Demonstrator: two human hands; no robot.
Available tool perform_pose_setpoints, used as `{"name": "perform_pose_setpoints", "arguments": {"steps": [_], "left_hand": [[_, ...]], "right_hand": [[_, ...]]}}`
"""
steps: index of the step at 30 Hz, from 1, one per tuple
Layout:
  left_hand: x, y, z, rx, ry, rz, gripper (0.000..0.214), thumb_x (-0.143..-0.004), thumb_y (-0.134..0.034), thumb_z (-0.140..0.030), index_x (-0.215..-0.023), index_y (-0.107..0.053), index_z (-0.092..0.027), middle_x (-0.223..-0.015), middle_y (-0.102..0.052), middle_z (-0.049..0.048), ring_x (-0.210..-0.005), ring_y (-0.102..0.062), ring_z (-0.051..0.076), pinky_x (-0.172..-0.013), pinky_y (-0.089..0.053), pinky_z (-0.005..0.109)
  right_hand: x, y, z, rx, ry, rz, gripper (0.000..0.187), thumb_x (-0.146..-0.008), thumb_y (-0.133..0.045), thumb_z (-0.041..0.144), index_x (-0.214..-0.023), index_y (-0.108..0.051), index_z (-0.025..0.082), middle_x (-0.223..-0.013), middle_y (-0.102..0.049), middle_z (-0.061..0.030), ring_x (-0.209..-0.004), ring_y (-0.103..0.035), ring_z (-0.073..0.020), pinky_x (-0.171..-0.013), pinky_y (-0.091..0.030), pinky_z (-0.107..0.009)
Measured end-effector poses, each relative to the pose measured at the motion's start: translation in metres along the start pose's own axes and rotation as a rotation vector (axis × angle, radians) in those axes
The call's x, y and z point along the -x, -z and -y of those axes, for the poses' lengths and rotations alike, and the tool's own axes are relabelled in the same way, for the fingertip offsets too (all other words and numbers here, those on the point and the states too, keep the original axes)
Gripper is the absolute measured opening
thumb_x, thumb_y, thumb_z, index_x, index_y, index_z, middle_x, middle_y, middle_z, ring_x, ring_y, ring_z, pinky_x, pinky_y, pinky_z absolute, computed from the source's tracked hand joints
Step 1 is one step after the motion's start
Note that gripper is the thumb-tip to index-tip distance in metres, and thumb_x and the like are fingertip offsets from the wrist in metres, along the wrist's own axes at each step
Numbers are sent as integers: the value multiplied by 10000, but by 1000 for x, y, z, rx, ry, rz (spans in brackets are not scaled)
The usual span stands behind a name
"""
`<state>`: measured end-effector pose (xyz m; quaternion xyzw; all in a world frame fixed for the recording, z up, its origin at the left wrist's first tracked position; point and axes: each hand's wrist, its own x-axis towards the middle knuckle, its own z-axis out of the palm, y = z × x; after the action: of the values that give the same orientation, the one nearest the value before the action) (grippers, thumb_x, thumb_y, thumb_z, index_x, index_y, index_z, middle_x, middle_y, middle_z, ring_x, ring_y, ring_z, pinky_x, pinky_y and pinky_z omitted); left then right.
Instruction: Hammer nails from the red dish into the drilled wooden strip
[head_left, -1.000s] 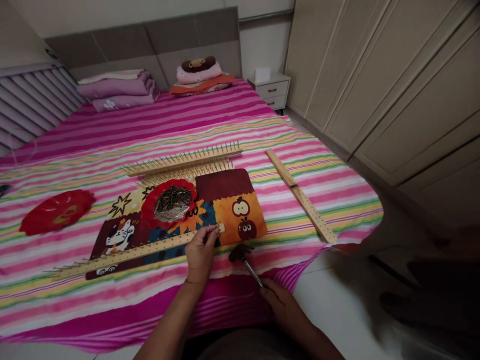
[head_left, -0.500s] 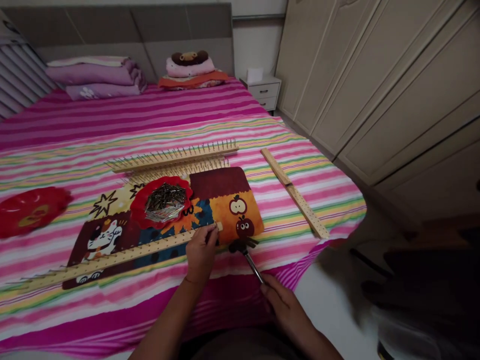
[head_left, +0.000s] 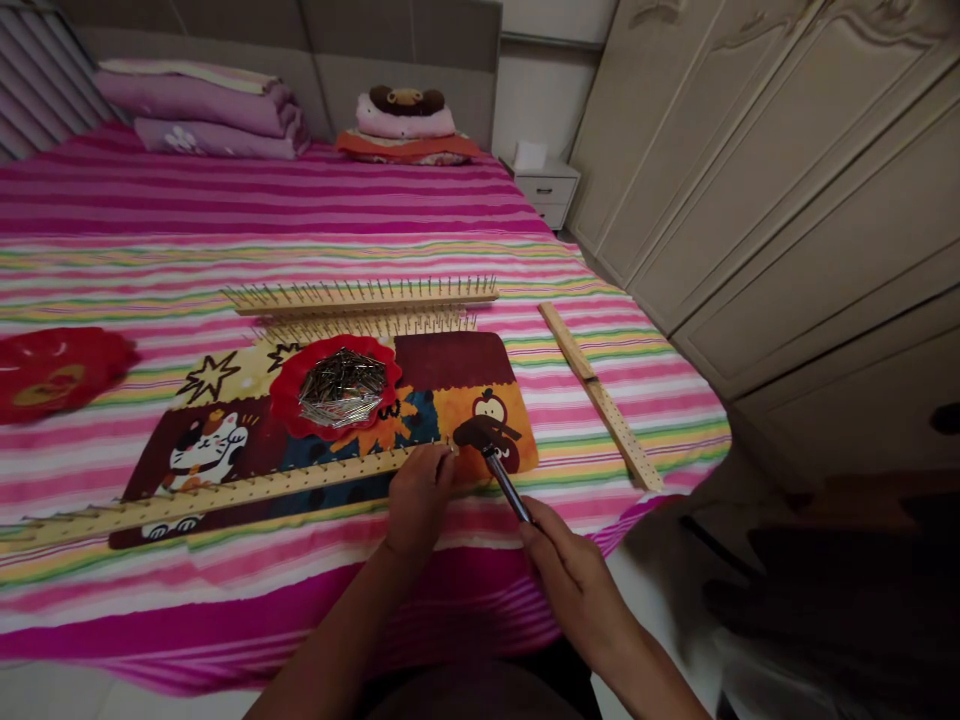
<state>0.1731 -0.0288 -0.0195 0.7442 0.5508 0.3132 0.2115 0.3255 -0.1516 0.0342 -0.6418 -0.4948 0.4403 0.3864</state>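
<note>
My right hand grips the handle of a claw hammer, whose dark head hovers over the apple print just right of my left hand. My left hand is closed in a pinch at the right end of a long wooden strip; what sits between its fingertips is hidden. Nails stick out of that strip along its length, and it lies across the front of a patterned mat. Behind it on the mat stands a red scalloped dish heaped with loose nails.
Two wooden strips full of upright nails lie behind the dish. On the right rests a strip with holes. A second red dish is at the left. Folded bedding lies at the bed's head; wardrobe doors line the right.
The hammer has risen a little, its head now level with the strip's end over the apple print. My left hand stays pinched at the strip's end. The view has shifted slightly.
</note>
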Motion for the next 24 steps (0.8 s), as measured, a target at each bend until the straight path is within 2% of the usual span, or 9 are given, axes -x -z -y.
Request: {"name": "perform_pose_setpoints", "arguments": {"steps": [4, 7, 10, 13, 15, 17, 20, 22, 24], "left_hand": [[-2, 0, 0, 4, 18, -2, 172, -850, -450, -218, -842, -621, -204, -811, -631, 21, -803, -580, 146, -738, -430, 254], [-1, -2, 3, 19, -18, -34, 159, -848, -465, -234, -827, -619, -200, -820, -641, 25, -811, -591, 148, -744, -446, 259], [6, 0, 5, 42, -63, -49, 151, -837, -488, -246, -896, -618, -196, -838, -658, 30, -794, -609, 146, -734, -468, 260], [9, 20, 7, 43, -88, -99, 183, -830, -494, -262, -952, -616, -200, -846, -672, 29, -754, -623, 139, -694, -481, 247], [2, 44, 8, -21, -76, -162, 184, -830, -490, -281, -924, -631, -210, -851, -678, 29, -766, -625, 144, -700, -477, 247], [-16, 71, 12, -161, -21, -171, 182, -822, -497, -290, -885, -650, -213, -847, -680, 29, -765, -621, 153, -704, -467, 250], [-54, 103, 24, -424, 137, -80, 199, -803, -492, -261, -877, -666, -202, -899, -691, 58, -805, -628, 192, -704, -456, 272], [-78, 112, 34, -553, 207, 62, 225, -785, -494, -242, -907, -677, -196, -939, -697, 78, -842, -632, 215, -706, -449, 280], [-96, 112, 42, -635, 261, 216, 243, -754, -512, -218, -920, -689, -198, -950, -701, 91, -865, -632, 231, -693, -439, 280]], "right_hand": [[1, 0, 2, 63, 25, 34, 366, -919, -401, 395, -1168, -573, 190, -585, -470, 33, -498, -400, -117, -466, -335, -219], [8, 1, 1, -2, 5, -22, 416, -913, -406, 420, -1221, -552, 182, -620, -538, 22, -516, -462, -121, -485, -388, -207], [17, -1, -11, -98, -28, -76, 434, -894, -438, 443, -1223, -571, 195, -711, -634, -9, -622, -574, -151, -586, -473, -214], [24, -5, -35, -135, -71, -109, 427, -855, -496, 463, -1185, -618, 221, -841, -699, -35, -753, -637, -194, -714, -510, -246], [27, -9, -52, -130, -105, -110, 434, -835, -514, 482, -1164, -638, 228, -895, -715, -40, -805, -654, -214, -764, -514, -262], [30, -14, -68, -117, -131, -110, 444, -820, -523, 500, -1144, -653, 225, -954, -719, -48, -889, -653, -232, -821, -503, -269], [33, -20, -88, -133, -154, -110, 469, -806, -520, 527, -1123, -665, 212, -1032, -710, -64, -1020, -622, -247, -889, -472, -263], [35, -24, -99, -179, -184, -103, 490, -805, -510, 542, -1123, -662, 201, -1067, -702, -70, -1056, -610, -248, -905, -463, -260], [36, -27, -107, -215, -237, -101, 502, -798, -518, 548, -1119, -664, 191, -1096, -694, -75, -1064, -607, -249, -902, -466, -259]]}}
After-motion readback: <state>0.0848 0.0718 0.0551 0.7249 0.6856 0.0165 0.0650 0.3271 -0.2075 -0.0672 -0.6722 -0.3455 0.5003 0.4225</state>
